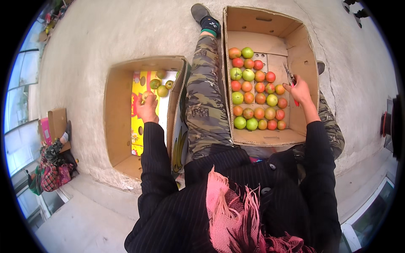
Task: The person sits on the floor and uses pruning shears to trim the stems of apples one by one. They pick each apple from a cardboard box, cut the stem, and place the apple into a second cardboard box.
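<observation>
My left hand (147,110) reaches into the left cardboard box (118,104) with its fingers around a pale orange-green tomato (147,95). Several greenish tomatoes (162,91) lie just beyond it, on a yellow and white printed liner (139,120). Over the right side of the larger cardboard box (295,47), my right hand (300,92) grips a pair of small snips (289,73) with red handles, blades pointing away from me. Red, orange and green tomatoes (260,98) stand in rows in that box, filling its left and near parts. Bare cardboard shows at its far end.
My camouflage-trousered leg (204,91) stretches out between the two boxes. Another person (52,170) sits at the far left beside an upright cardboard box (57,125). Someone's dark shoes (357,19) show at the top right. The concrete floor (152,28) has a crack on the right.
</observation>
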`<state>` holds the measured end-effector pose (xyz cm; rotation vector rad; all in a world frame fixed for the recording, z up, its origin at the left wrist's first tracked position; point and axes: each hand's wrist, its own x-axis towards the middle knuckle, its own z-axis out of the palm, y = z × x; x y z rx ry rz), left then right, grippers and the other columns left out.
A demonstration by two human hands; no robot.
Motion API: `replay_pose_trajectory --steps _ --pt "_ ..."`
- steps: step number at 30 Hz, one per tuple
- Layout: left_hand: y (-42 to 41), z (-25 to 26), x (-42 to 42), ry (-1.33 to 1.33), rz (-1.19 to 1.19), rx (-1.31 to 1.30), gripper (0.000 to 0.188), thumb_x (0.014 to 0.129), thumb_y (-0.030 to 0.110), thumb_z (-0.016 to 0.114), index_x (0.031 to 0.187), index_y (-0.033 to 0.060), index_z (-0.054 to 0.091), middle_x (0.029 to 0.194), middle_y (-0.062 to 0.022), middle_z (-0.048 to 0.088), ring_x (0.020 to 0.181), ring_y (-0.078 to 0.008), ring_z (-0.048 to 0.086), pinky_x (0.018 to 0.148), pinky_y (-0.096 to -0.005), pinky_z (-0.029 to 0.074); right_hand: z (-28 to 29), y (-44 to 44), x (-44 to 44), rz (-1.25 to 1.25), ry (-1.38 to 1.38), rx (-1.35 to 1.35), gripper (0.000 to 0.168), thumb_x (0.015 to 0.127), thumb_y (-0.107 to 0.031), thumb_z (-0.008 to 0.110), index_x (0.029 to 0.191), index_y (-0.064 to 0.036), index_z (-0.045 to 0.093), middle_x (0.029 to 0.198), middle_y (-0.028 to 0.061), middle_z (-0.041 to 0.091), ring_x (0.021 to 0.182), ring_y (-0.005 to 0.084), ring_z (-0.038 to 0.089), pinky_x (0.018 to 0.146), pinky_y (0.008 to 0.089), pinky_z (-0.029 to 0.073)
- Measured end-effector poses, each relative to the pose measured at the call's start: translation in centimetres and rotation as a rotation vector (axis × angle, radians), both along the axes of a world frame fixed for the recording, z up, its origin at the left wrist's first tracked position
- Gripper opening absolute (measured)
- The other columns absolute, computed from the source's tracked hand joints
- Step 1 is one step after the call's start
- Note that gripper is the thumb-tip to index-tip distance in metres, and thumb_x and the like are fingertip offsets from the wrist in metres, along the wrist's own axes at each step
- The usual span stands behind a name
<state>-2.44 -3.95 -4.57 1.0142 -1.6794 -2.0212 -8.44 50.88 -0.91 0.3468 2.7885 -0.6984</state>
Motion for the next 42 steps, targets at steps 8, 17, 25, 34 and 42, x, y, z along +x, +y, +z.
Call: replay_pose_trajectory --steps 8,17,25,34,42 --pt "19.2 14.9 3.9 0.271 -0.643 0.09 0.052 0.081 0.0 0.067 0.129 0.0017 0.047 0.109 -0.0069 0.058 0.099 -0.0137 0.059 0.086 -0.0268 0.049 11.0 -5.3 8.8 0.254 0.256 -0.126 0.054 0.069 -0.026 0.075 0.112 0.001 0.056 0.087 0.0163 0.062 0.08 0.0327 0.06 0.073 0.0417 0.046" --pt "29.1 13.4 8.4 0.298 -0.97 0.048 0.06 0.078 -0.006 0.065 0.13 -0.0031 0.035 0.121 -0.0153 0.05 0.111 -0.0188 0.055 0.094 -0.0308 0.047 15.4 -5.2 16.3 0.49 0.526 0.092 0.053 0.064 -0.018 0.074 0.112 -0.004 0.056 0.089 0.0103 0.058 0.081 0.0299 0.054 0.071 0.0399 0.04" --pt "29.3 12.8 9.1 0.298 -1.043 -0.124 0.057 0.077 -0.007 0.066 0.126 -0.0067 0.036 0.118 -0.0171 0.052 0.11 -0.0194 0.055 0.095 -0.031 0.046 15.3 -4.6 18.2 0.476 0.495 0.187 0.057 0.059 -0.014 0.074 0.113 -0.005 0.058 0.087 0.0086 0.057 0.081 0.0283 0.054 0.071 0.0395 0.041" --pt "29.2 12.8 9.4 0.308 -1.05 -0.122 0.055 0.078 -0.007 0.064 0.126 -0.0073 0.039 0.116 -0.0151 0.054 0.11 -0.0185 0.055 0.095 -0.0306 0.045 14.9 -4.5 18.6 0.459 0.521 0.208 0.056 0.058 -0.013 0.073 0.112 -0.006 0.058 0.084 0.008 0.056 0.079 0.0279 0.055 0.068 0.0395 0.041" --pt "29.0 12.0 9.4 0.325 -1.067 -0.154 0.055 0.077 -0.007 0.064 0.127 -0.0076 0.04 0.117 -0.0144 0.055 0.109 -0.0179 0.055 0.095 -0.0303 0.045 15.1 -4.7 18.7 0.461 0.501 0.18 0.054 0.058 -0.012 0.074 0.109 -0.006 0.056 0.084 0.0079 0.057 0.078 0.0284 0.055 0.068 0.0399 0.041"
